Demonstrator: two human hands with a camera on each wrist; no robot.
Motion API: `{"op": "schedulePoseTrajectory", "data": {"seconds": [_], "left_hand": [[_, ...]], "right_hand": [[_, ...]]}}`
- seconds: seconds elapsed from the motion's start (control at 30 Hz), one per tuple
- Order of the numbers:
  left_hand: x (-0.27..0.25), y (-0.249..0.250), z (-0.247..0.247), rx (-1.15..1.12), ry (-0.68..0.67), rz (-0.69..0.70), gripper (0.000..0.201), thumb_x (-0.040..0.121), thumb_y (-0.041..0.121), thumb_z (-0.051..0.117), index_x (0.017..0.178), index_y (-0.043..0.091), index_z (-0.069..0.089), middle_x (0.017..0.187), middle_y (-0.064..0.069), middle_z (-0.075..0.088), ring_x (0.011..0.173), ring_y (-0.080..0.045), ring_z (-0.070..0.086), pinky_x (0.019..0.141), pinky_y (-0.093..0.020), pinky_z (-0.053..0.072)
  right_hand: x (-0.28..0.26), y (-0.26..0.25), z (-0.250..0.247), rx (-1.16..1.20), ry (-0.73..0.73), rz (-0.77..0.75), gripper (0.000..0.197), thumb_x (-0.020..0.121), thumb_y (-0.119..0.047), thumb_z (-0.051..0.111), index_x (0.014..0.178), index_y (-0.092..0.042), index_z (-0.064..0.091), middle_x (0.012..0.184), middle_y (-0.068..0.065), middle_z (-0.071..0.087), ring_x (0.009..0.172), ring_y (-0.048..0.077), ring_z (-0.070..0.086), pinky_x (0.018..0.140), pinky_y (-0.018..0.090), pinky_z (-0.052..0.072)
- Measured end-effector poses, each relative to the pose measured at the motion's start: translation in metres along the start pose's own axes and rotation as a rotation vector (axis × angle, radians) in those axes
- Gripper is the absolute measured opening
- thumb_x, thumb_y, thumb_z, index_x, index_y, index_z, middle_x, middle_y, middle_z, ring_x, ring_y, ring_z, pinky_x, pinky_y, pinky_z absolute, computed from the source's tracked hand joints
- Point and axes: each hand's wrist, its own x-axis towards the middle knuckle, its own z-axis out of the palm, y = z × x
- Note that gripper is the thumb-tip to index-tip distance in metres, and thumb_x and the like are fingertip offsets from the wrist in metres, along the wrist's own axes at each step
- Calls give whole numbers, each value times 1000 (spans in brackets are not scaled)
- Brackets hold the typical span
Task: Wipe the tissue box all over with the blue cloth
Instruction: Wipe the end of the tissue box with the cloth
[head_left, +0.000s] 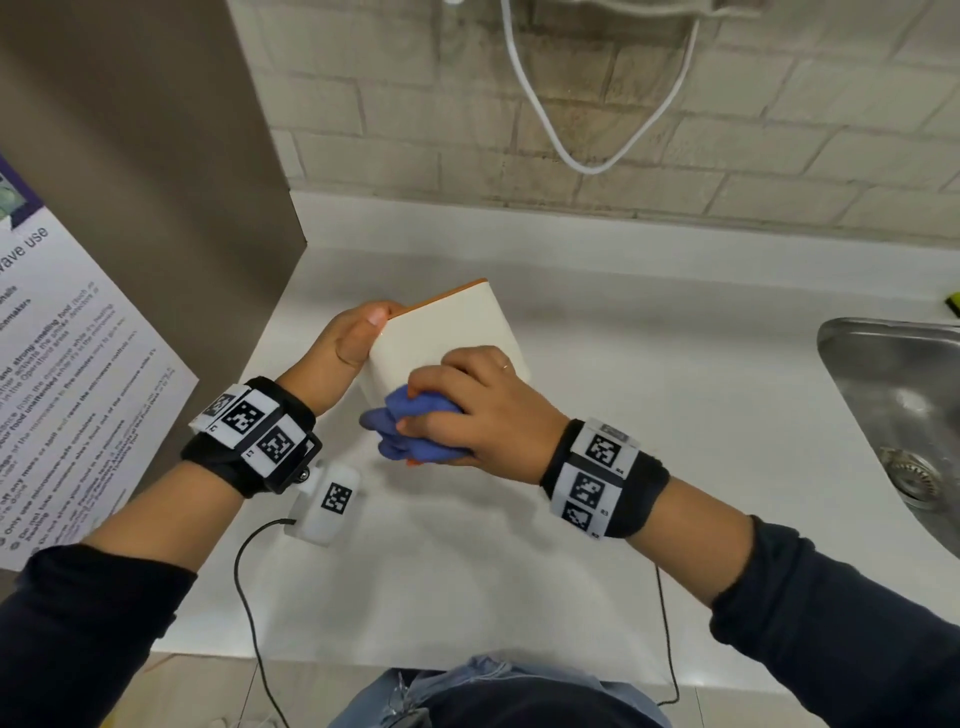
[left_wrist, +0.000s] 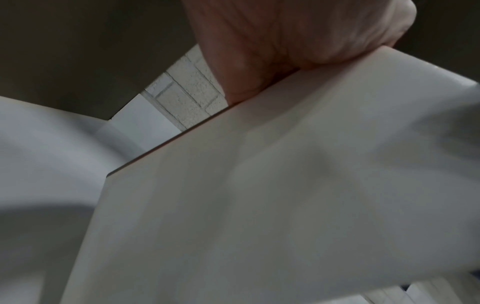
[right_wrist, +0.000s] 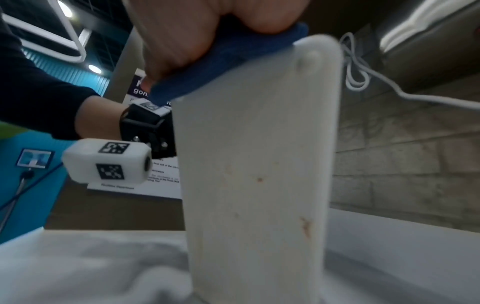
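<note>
One tissue box (head_left: 447, 338), white, contents hidden, on worktop (head_left: 649, 415): left hand (head_left: 350, 343) grips its edge; right hand (head_left: 467, 400) clutches blue cloth (head_left: 410, 428) against it.

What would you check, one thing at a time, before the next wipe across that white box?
1. Left hand grips the tissue box near its top edge: ok.
2. Right hand holds the blue cloth bunched against the box: ok.
3. Box steady: it is tilted on the white counter; whether its lower end rests there, cannot tell.
4. Face towards the right wrist camera clean: not ok, small brownish spots remain.
5. Sink well clear of the box, off to the right: ok.
6. Far side of the box wiped: cannot tell, it is hidden.
</note>
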Motion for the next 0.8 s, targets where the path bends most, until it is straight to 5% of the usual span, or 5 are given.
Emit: {"op": "schedulePoseTrajectory", "data": {"seconds": [0.1, 0.2, 0.43, 0.53, 0.8], "left_hand": [[4, -4, 0, 23, 7, -2, 34, 71, 66, 48, 79, 40, 68, 79, 22, 70, 75, 4, 61, 73, -20, 48], [12, -12, -9, 49, -18, -65, 24, 70, 45, 47, 79, 45, 69, 78, 24, 71, 72, 6, 62, 75, -30, 45], [-5, -2, -4, 39, -27, 48, 50, 62, 82, 44, 84, 44, 66, 84, 24, 69, 80, 3, 60, 76, -22, 46], [-19, 6, 0, 136, -50, 71, 46, 67, 77, 43, 86, 40, 62, 87, 19, 65, 82, 3, 57, 75, -16, 43], [-44, 17, 45, 805, -489, 209, 59, 64, 60, 63, 108, 23, 50, 110, 12, 47, 102, -1, 38, 91, -10, 30]], "right_hand": [[-14, 15, -11, -52, -56, -47, 11, 98, -29, 40, 105, -22, 46, 120, 2, 38, 99, 27, 40, 80, 38, 31], [-28, 33, -24, -66, -76, 51, 33, 81, -24, 68, 107, -24, 47, 119, 1, 39, 99, 27, 39, 81, 39, 35], [-52, 58, -47, 52, -39, 665, 35, 87, -46, 51, 95, -14, 61, 101, 6, 56, 90, 29, 49, 79, 42, 44], [-66, 52, -51, 127, -17, 896, 31, 88, -44, 53, 91, -14, 62, 92, -5, 53, 86, 25, 51, 77, 40, 45], [-100, 19, -67, 115, 79, 1051, 19, 84, -37, 64, 88, -19, 64, 92, -4, 61, 88, 21, 53, 75, 36, 46]]}}
